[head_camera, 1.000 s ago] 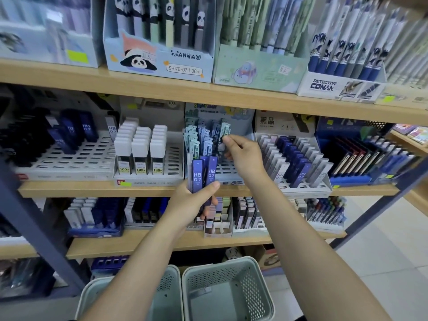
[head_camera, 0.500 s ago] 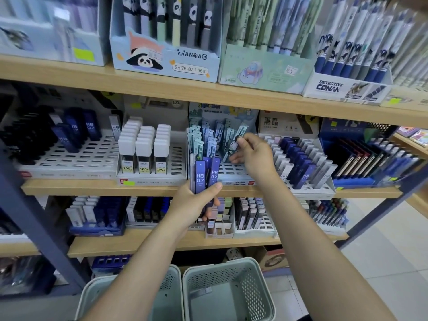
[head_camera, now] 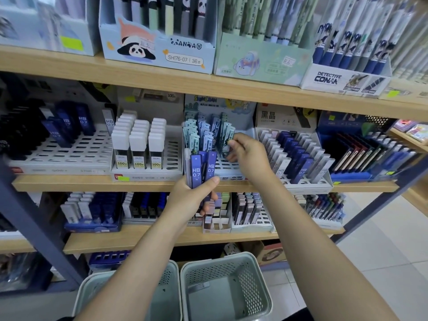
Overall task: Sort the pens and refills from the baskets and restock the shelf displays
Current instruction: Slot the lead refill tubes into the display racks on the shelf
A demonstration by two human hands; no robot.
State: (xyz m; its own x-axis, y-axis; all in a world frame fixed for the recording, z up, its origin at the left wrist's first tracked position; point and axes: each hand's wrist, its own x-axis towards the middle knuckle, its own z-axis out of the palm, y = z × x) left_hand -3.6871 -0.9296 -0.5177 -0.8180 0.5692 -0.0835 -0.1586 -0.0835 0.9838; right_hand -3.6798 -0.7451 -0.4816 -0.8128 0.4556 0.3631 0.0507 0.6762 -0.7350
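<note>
My left hand grips a bunch of blue HB 0.7 lead refill cases, held upright in front of the middle shelf edge. My right hand pinches a small pale patterned refill case over the white slotted tray of the cartoon display, among its light green and blue cases. Two grey-green perforated baskets stand on the floor below: the right basket holds one small item, the left basket is mostly hidden by my left forearm.
White-capped "100" refill boxes fill the tray to the left. A tray of blue and grey HB cases sits to the right. Panda and Detective Conan pen boxes line the top shelf. A dark metal upright crosses at left.
My right hand has moved right and slightly down across the cartoon display tray, still pinching a small case. My left hand stays put with the blue cases.
</note>
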